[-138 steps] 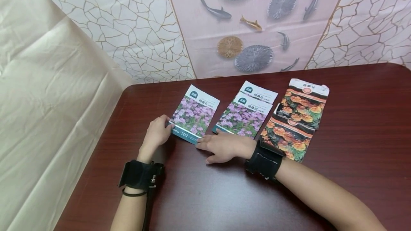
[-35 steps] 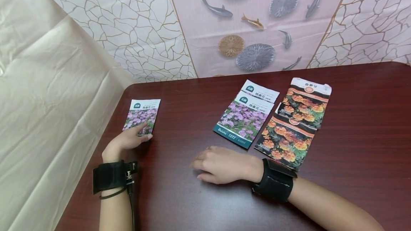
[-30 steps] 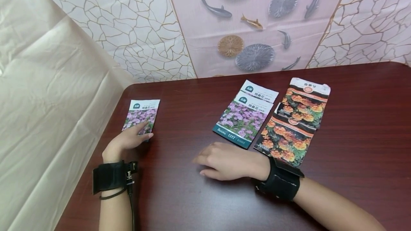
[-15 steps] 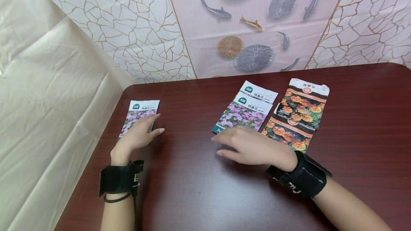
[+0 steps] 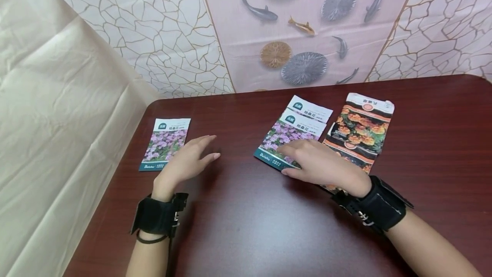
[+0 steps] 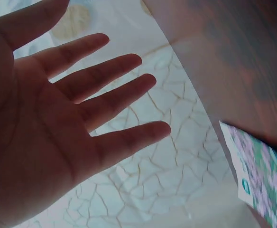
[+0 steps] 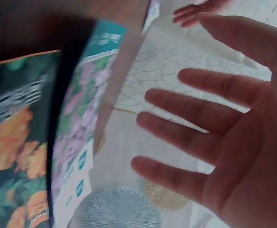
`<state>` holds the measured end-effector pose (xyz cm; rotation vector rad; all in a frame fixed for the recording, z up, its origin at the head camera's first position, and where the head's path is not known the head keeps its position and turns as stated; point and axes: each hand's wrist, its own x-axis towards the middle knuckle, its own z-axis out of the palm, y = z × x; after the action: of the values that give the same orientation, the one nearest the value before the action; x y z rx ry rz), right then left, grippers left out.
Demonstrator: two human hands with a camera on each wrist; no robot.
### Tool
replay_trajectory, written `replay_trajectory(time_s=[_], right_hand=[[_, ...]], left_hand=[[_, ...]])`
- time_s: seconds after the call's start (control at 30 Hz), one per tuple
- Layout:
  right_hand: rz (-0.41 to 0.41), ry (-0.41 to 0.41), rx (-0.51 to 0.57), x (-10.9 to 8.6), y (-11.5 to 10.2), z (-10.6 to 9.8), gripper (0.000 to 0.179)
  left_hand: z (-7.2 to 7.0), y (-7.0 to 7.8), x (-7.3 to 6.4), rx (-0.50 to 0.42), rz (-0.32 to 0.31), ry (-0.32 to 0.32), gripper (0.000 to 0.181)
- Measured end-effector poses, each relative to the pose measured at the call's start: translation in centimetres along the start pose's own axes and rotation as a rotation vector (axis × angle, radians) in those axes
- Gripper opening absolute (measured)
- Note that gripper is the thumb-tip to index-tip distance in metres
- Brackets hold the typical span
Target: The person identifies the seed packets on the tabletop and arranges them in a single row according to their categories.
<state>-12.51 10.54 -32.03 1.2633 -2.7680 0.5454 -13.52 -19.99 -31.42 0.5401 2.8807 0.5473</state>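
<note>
A flower seed packet (image 5: pixel 163 142) with purple blooms lies flat at the table's left side. My left hand (image 5: pixel 186 161) hovers just right of it, covering its lower right corner in the head view; its fingers (image 6: pixel 115 90) are straight and hold nothing. Two overlapping purple-flower seed packets (image 5: pixel 274 140) lie near the middle. Over their lower right part my right hand (image 5: pixel 326 163) is held with extended fingers (image 7: pixel 190 109), nothing between them; the right wrist view shows it apart from the packets. Two overlapping orange marigold packets (image 5: pixel 363 125) lie to the right, the lower one partly hidden by that hand.
The dark red-brown table (image 5: pixel 238 225) carries all the packets. Behind it hangs a patterned cloth (image 5: pixel 253 37) with fish and round leaf shapes. A pale cloth (image 5: pixel 65 110) hangs along the left. Each wrist wears a black strap (image 5: pixel 374 204).
The single purple packet went from the centre to the left side under my left hand, which then let go and moved right. My right hand pulled back, then moved right over the paired packets.
</note>
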Motion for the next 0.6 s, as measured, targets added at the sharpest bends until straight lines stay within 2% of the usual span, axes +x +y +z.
replay_trajectory(time_s=[0.23,0.43,0.6], right_hand=[[0.086,-0.108,-0.14,-0.5,0.6,1.1,0.052],[0.12,-0.177,-0.134,-0.6,0.9,1.8,0.044],[0.111,-0.17,-0.14,-0.5,1.0,2.4,0.035]], left_hand=[[0.7,1.0,0.4,-0.106,0.061,-0.02,0.053],[1.6,2.2,0.7,-0.155,0.077,-0.064,0.051],[2.1,3.0,0.7,-0.208,0.104,-0.096,0.05]])
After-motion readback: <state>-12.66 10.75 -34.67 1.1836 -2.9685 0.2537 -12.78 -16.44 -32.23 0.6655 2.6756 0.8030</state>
